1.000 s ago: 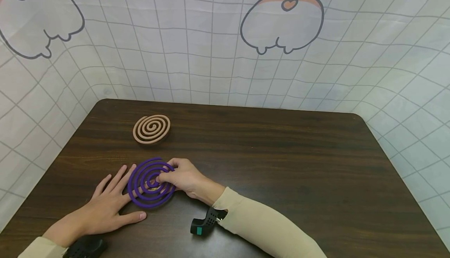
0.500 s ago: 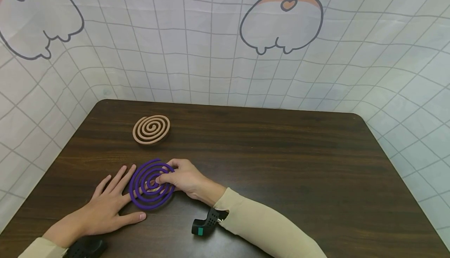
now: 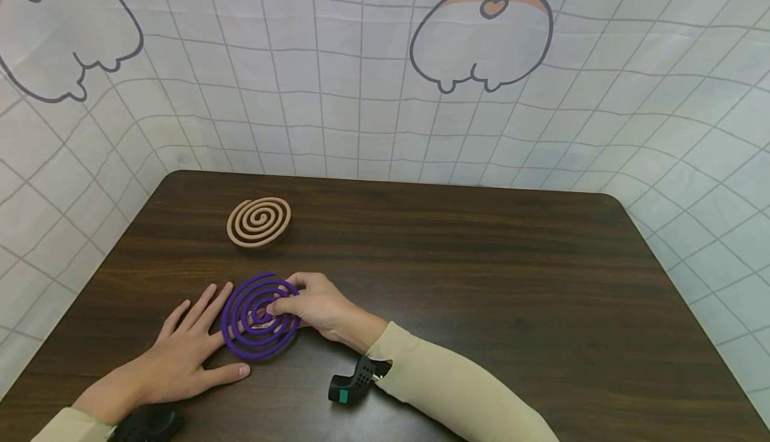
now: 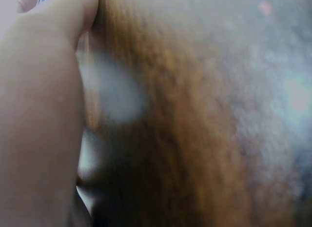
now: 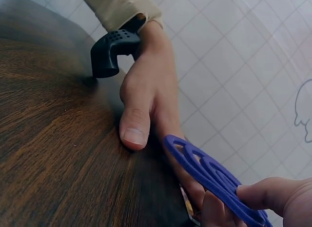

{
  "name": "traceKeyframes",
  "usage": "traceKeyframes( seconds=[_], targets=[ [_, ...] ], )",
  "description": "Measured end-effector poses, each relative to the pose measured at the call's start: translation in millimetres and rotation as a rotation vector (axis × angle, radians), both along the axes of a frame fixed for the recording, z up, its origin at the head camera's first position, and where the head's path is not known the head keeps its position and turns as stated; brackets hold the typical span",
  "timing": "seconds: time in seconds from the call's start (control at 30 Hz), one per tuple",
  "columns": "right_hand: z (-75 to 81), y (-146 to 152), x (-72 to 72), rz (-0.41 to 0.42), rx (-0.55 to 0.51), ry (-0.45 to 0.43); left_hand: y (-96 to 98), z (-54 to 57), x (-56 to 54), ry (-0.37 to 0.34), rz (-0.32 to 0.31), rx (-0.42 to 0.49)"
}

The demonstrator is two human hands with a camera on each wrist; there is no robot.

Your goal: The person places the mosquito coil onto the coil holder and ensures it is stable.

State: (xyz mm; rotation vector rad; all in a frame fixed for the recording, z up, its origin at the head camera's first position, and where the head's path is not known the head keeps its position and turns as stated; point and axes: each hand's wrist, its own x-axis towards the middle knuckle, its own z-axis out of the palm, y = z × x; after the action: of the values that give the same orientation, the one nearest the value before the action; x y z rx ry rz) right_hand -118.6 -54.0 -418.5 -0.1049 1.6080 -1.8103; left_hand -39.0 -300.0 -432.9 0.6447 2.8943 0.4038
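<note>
My right hand [image 3: 327,308] pinches a purple mosquito coil [image 3: 255,356] at its right side, with the thumb on top and fingers underneath. The coil is a flat spiral held just above the table and tilted. Palm down on the dark wood table, my left hand [image 3: 180,362] has its fingers spread. Its index finger reaches under the coil, and its tip touches a small, thin thing with coloured print [image 5: 189,206]; the coil mostly hides this. In the left wrist view, the left hand [image 4: 41,100] shows close up and blurred.
A tan mosquito coil [image 3: 261,217] sits farther back on the table [image 3: 481,281], left of the middle. White cloth [image 3: 337,81] with a grid and cartoon animals surrounds the back and sides. Dark wrist cameras [image 3: 351,385] are worn at both wrists.
The purple coil has shifted slightly right and towards me over the second, with my right hand still pinching it. My left hand stays in place.
</note>
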Motion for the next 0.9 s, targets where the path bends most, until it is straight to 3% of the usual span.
traceKeyframes(
  seconds=[0.9],
  targets=[
    [-0.5, 0.4, -0.4, -0.014, -0.003, -0.032, 1.0, -0.3, 0.4, 0.012, -0.005, -0.002]
  ],
)
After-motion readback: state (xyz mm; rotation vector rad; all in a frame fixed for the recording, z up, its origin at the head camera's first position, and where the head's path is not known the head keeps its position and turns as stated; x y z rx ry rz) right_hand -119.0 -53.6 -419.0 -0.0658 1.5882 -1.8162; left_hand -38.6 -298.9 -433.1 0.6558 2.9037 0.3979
